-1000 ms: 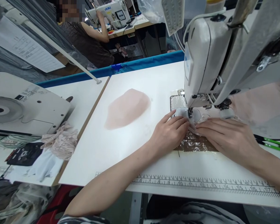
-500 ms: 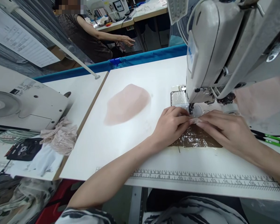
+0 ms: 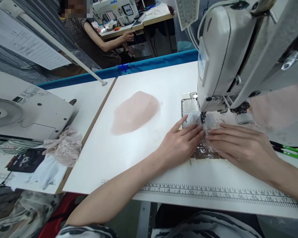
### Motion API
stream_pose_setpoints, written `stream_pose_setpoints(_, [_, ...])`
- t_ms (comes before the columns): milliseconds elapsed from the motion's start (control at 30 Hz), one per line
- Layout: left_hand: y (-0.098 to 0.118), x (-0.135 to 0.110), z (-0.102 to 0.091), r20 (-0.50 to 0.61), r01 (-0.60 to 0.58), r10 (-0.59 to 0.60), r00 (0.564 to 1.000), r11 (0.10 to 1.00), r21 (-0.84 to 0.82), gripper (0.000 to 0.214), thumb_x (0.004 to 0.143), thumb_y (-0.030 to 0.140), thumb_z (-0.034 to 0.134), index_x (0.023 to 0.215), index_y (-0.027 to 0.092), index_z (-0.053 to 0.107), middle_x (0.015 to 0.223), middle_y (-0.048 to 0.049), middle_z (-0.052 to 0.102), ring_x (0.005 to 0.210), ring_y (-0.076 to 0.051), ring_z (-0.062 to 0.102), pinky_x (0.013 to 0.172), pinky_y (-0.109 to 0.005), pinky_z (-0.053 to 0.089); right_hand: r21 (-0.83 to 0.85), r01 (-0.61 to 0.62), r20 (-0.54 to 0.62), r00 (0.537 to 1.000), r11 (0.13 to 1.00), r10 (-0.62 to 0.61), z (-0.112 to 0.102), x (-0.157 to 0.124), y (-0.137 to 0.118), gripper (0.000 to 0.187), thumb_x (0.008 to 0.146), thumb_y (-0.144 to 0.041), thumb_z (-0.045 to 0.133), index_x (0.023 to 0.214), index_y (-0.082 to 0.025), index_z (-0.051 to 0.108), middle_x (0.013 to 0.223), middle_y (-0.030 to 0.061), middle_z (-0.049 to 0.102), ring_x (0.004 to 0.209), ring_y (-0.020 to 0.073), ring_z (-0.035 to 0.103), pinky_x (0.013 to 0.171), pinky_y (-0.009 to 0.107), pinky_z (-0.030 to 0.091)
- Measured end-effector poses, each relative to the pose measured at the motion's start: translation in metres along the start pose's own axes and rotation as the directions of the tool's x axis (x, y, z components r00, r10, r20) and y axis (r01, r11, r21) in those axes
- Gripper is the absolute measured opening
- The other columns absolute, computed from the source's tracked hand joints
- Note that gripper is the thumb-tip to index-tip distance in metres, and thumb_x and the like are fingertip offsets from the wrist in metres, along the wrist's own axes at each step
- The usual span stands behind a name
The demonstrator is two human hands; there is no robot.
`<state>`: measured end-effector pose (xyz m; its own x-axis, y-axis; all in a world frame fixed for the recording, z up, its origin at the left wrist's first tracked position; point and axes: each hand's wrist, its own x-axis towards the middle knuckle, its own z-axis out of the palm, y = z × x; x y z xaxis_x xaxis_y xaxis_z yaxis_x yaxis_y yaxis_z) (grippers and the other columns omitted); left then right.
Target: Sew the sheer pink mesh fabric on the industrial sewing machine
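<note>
A white sewing machine (image 3: 228, 56) stands on a white table (image 3: 139, 155). Its needle and presser foot (image 3: 202, 116) sit just beyond my fingertips. My left hand (image 3: 182, 140) lies flat, fingers stretched, pressing a small sheer fabric piece (image 3: 205, 138) to the table left of the needle. My right hand (image 3: 238, 145) lies flat beside it, fingers pointing left, holding down the same piece. Under the hands is a shiny taped brown patch (image 3: 206, 152). A pale pink fabric piece (image 3: 135, 112) lies apart to the left.
A printed ruler (image 3: 213, 195) runs along the table's front edge. Green-handled snips (image 3: 290, 150) lie at the right. To the left are another machine's base (image 3: 22, 115), lace trim (image 3: 64, 145) and light cloth. A person sits at a far sewing machine (image 3: 114, 10).
My left-hand fingers went from curled and pinching to flat and stretched. The view shifted slightly. The far person drew an arm back toward their table.
</note>
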<state>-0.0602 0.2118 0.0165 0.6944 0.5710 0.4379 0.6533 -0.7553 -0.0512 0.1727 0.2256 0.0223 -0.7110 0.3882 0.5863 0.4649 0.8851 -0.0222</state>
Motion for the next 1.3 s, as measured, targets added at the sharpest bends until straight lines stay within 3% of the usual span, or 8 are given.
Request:
stream_pose_setpoints(167, [0.0015, -0.0007, -0.0020, 0.030, -0.023, 0.022, 0.999, 0.999, 0.041, 0.030, 0.100, 0.015, 0.048, 0.124, 0.010, 0.064, 0.127, -0.0093, 0.070, 0.121, -0.020, 0.065, 0.122, -0.049, 0.036, -0.009, 0.016, 0.012, 1.000, 1.000, -0.015, 0.0001, 0.0008, 0.0005, 0.019, 0.093, -0.008, 0.059, 0.097, -0.018, 0.073, 0.103, 0.0025, 0.078, 0.096, 0.0190, 0.074, 0.097, 0.039, 0.059])
stream_pose_setpoints(767, [0.0024, -0.0009, -0.0001, 0.054, 0.002, -0.003, 0.999, 0.999, 0.032, 0.033, 0.098, 0.015, 0.049, 0.127, 0.009, 0.063, 0.130, -0.0122, 0.067, 0.124, -0.023, 0.064, 0.124, -0.054, 0.029, 0.007, 0.016, -0.009, 1.000, 1.000, -0.016, 0.0013, 0.0019, 0.0004, 0.019, 0.092, -0.005, 0.058, 0.096, -0.015, 0.074, 0.101, 0.0032, 0.078, 0.093, 0.0190, 0.074, 0.089, 0.036, 0.061])
stream_pose_setpoints(1300, [0.0052, 0.0018, -0.0013, -0.060, 0.001, 0.004, 0.998, 0.997, 0.082, 0.026, 0.099, 0.019, 0.054, 0.114, 0.007, 0.070, 0.115, -0.0109, 0.075, 0.112, -0.019, 0.070, 0.124, -0.050, 0.034, -0.033, 0.005, 0.004, 1.000, 0.999, -0.005, 0.0086, -0.0021, 0.0066, 0.017, 0.092, -0.008, 0.061, 0.101, -0.014, 0.074, 0.106, 0.0056, 0.077, 0.100, 0.0222, 0.073, 0.095, 0.040, 0.060])
